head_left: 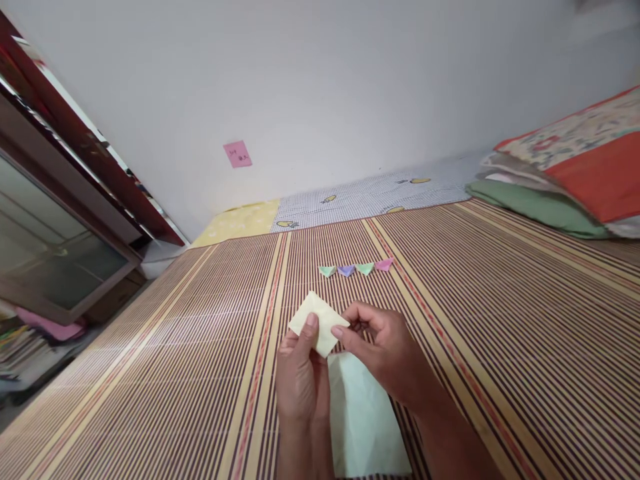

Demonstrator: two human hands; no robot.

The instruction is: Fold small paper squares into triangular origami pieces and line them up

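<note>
A pale yellow square of paper (323,317) is held up between my two hands, turned so that one corner points away from me. My left hand (300,377) grips its lower left part, thumb flat on top and fingers underneath. At the right corner, my right hand (385,347) pinches the paper between thumb and fingers. Below the hands lies a pale green sheet (365,420) with faint creases, partly covered by my left forearm. Beyond the paper stands a row of small folded paper pieces: green (327,271), purple (346,271), another green (365,269) and pink (385,265).
A striped bamboo mat (190,373) spreads under everything. Folded bedding (545,193) is piled at the far right. A pink note (237,154) sticks to the white wall (350,80). A glass-fronted cabinet (65,247) and a pink item (50,325) are at the left.
</note>
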